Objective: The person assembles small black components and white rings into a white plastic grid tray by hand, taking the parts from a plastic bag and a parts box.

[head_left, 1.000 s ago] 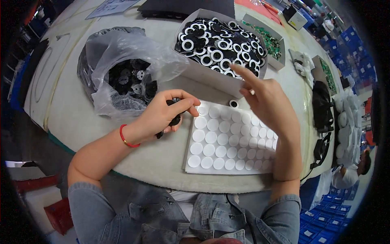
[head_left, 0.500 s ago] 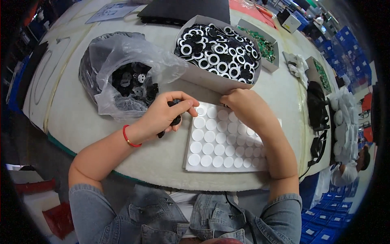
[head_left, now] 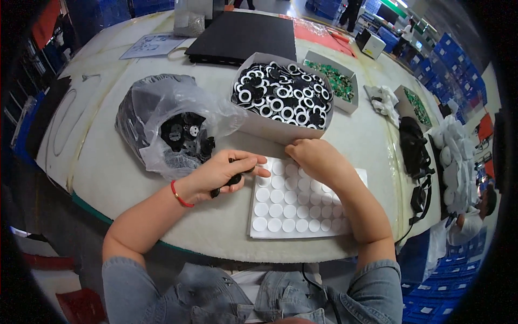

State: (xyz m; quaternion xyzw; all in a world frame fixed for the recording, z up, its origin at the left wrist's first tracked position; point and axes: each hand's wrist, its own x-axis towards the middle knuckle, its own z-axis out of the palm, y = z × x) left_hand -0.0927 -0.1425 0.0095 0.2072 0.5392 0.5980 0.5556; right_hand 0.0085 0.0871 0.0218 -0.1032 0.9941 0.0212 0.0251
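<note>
Several small black round plastic pieces (head_left: pixel 235 179) are gathered in my left hand (head_left: pixel 224 171), whose fingers curl around them beside the sheet's far left corner. A white sheet of round white stickers (head_left: pixel 289 211) lies flat on the table in front of me. My right hand (head_left: pixel 315 160) reaches over its far edge with the fingertips pressed together; what they grip, if anything, is hidden. Just beyond it stands a grey box (head_left: pixel 280 131) full of black pieces with white rings (head_left: pixel 287 113). Left of that is a clear plastic bag (head_left: pixel 141 116) holding black round parts (head_left: pixel 186 129).
A flat black case (head_left: pixel 245 38) lies at the back of the pale table (head_left: pixel 216 232). Boxes of green circuit boards (head_left: pixel 341 85) are at the back right. Along the right edge are a black bag (head_left: pixel 413 146) and wrapped white pieces (head_left: pixel 452 162). A printed sheet (head_left: pixel 152 46) lies back left.
The view has tilted up, so the table's things appear lower and more of its far end shows. My hands keep nearly the same places, the left closed around the black pieces.
</note>
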